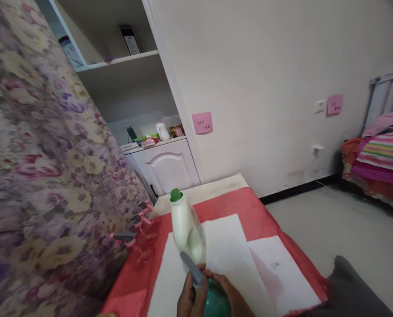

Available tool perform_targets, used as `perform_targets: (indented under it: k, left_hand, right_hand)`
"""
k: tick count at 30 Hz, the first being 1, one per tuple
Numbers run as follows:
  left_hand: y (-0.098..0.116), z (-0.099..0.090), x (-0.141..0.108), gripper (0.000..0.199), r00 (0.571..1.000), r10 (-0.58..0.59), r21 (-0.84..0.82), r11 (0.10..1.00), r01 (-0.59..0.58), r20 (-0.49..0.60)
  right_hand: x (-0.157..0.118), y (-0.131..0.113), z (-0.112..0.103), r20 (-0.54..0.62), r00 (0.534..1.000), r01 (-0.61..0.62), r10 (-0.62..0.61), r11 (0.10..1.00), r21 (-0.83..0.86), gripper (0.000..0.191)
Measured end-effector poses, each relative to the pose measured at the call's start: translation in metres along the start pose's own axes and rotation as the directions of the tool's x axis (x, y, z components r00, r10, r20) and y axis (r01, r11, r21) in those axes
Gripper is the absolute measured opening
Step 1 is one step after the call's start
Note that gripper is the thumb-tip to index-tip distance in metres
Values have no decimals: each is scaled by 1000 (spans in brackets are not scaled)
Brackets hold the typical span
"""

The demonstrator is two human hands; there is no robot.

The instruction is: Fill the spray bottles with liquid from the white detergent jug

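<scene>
Low in the view, my left hand [190, 297] is closed with its fingers around the grey spray head [193, 269] of a spray bottle. My right hand [231, 290] wraps the far side of that bottle's round body [217, 300], which looks green, with fingertips up near its neck. Just beyond my hands stands a pale green jug [185, 222], upright, its mouth uncapped with something green [175, 194] at the opening. The spray head overlaps the jug's lower part in view; whether they touch I cannot tell.
Several clear spray bottles with pink and grey heads [135, 242] stand along the left edge of the red-covered table [221, 200]. White sheets [229, 237] lie on it, one stained [275, 264]. A floral curtain [51, 154] hangs close on the left; a cupboard [170, 165] stands behind.
</scene>
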State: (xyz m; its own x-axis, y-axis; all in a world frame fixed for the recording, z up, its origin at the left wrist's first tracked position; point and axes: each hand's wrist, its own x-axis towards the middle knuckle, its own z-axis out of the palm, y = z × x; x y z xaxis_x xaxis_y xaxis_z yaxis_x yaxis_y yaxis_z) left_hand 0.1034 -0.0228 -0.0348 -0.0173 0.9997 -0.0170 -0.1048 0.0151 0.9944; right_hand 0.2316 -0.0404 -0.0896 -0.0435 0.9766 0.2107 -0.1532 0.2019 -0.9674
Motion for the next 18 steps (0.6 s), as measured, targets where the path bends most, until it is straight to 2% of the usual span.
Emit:
perform_targets:
  k: [4, 8, 10, 18]
  left_hand:
    - [10, 3, -3, 51, 999, 14, -3, 1000, -14, 32]
    - [13, 2, -7, 51, 997, -48, -119, 991, 56, 64]
    - [14, 2, -9, 51, 994, -57, -149, 986, 70, 90]
    - [22, -1, -15, 45, 993, -26, -103, 994, 38, 115]
  right_hand:
    - [-1, -2, -6, 55, 996, 74, -75, 997, 21, 59]
    - [-3, 0, -11, 137, 984, 115, -114, 993, -1, 90]
    - [-4, 3, -12, 143, 982, 123, -121, 992, -4, 97]
    - [-11, -4, -7, 159, 980, 116, -121, 992, 43, 98]
